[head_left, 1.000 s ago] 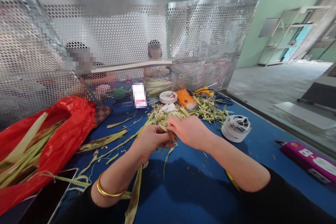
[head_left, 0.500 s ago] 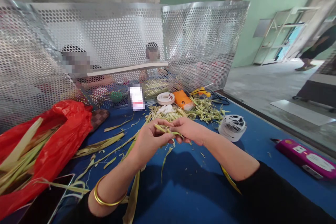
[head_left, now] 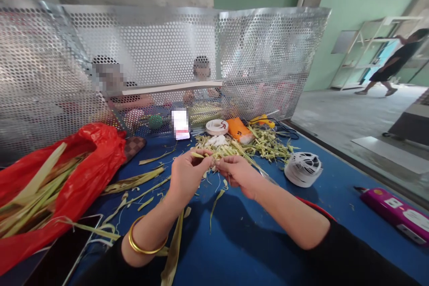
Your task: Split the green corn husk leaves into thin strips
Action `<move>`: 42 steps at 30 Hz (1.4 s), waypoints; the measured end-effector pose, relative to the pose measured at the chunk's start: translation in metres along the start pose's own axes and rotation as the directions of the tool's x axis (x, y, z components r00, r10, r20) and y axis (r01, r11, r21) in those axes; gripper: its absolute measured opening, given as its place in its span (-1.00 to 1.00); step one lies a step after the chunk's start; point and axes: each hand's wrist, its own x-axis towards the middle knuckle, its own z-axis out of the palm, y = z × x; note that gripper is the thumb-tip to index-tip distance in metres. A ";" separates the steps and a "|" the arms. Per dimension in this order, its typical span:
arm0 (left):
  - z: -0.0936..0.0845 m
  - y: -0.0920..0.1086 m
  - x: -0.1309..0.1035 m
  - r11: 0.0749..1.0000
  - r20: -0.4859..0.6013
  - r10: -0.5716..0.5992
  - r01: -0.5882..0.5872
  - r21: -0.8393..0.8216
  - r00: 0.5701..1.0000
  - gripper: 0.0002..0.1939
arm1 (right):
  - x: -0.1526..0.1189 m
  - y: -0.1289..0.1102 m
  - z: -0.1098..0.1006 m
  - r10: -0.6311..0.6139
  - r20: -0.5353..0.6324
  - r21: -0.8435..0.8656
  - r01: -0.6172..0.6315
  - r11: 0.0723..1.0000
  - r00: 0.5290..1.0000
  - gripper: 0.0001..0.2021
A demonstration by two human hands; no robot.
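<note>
My left hand point(head_left: 186, 176) pinches a short, pale green corn husk strip point(head_left: 198, 155), folded or rolled narrow between thumb and fingers. My right hand point(head_left: 239, 172) meets it from the other side, thumb and fingertips pressed together at the strip's right end; its exact hold is partly hidden. Just behind both hands lies a heap of small knotted husk pieces point(head_left: 268, 143) with white scraps point(head_left: 217, 141) on it. A longer dry husk strip point(head_left: 174, 254) lies beneath my left forearm, and a thin green shred point(head_left: 214, 208) lies on the blue table point(head_left: 254, 250).
On the left, a red plastic bag point(head_left: 100, 143) holds long husks, beside a dark tablet point(head_left: 60, 254). Behind are a lit phone point(head_left: 181, 125), a tape roll point(head_left: 216, 127), an orange packet point(head_left: 239, 129) and a perforated metal screen point(head_left: 161, 44). White strip coil point(head_left: 302, 172) and purple power strip point(head_left: 395, 210) are right.
My hands have drawn slightly apart, and less of the husk strip shows between them. The view has shifted a little left. A person in the far right background has walked further into view.
</note>
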 end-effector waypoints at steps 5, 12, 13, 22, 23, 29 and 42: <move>-0.006 -0.008 0.006 0.972 -0.055 0.093 -0.078 0.222 0.994 -0.82 | -0.008 0.006 0.013 -0.398 -0.072 -0.421 0.334 0.843 0.915 -0.75; 0.002 0.000 0.000 1.000 0.173 -0.006 0.007 -0.002 0.985 -0.87 | -0.015 -0.008 -0.002 -0.810 0.205 -0.835 0.530 0.148 0.550 -0.82; 0.003 0.002 -0.002 0.999 0.206 -0.030 0.035 -0.020 0.978 -0.86 | -0.014 -0.008 -0.005 -0.811 0.192 -0.840 0.520 0.156 0.553 -0.82; 0.005 0.011 -0.008 0.997 0.387 -0.065 0.074 -0.009 0.920 -0.83 | -0.014 -0.010 -0.007 -0.655 0.030 -0.916 0.283 0.284 0.755 -0.87; 0.004 0.011 -0.008 0.999 0.382 -0.035 0.028 0.023 0.923 -0.82 | -0.015 -0.012 -0.006 -0.637 -0.010 -0.904 0.265 0.335 0.771 -0.88; 0.002 0.014 -0.014 0.912 0.417 0.275 -0.372 0.171 0.866 -0.85 | -0.012 -0.022 -0.015 -0.203 -0.094 -0.532 0.123 0.838 0.975 -0.77; 0.003 0.023 -0.013 0.999 0.329 0.010 0.001 -0.032 0.944 -0.96 | 0.000 -0.015 -0.026 0.060 0.122 -0.002 -0.060 0.998 0.991 -0.84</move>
